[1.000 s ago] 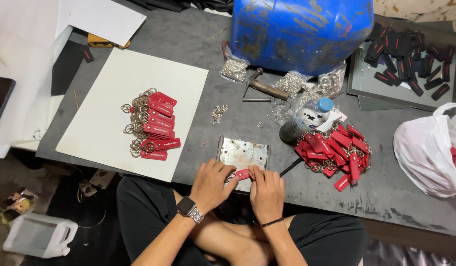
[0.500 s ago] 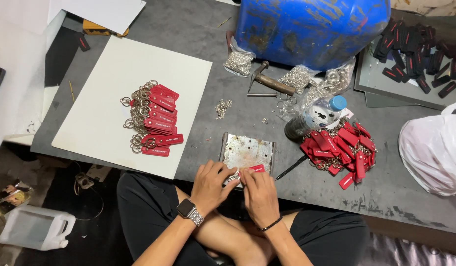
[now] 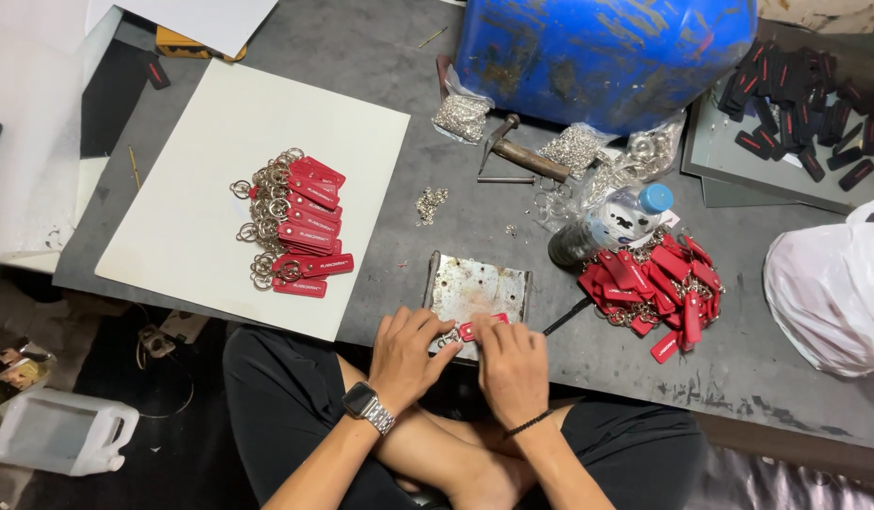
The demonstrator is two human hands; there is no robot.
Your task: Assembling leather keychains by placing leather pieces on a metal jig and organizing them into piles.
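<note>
Scuffed metal plate (image 3: 477, 288); both hands pinch a red tag (image 3: 479, 327).

surface: low grey table (image 3: 380, 85); floor: dark, cluttered; left: white plastic jug (image 3: 59, 432); light: even

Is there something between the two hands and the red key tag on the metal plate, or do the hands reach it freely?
Nothing visible stands between them. The left hand and the right hand both already have fingertips at the red key tag, which lies at the near edge of the metal plate.
</note>
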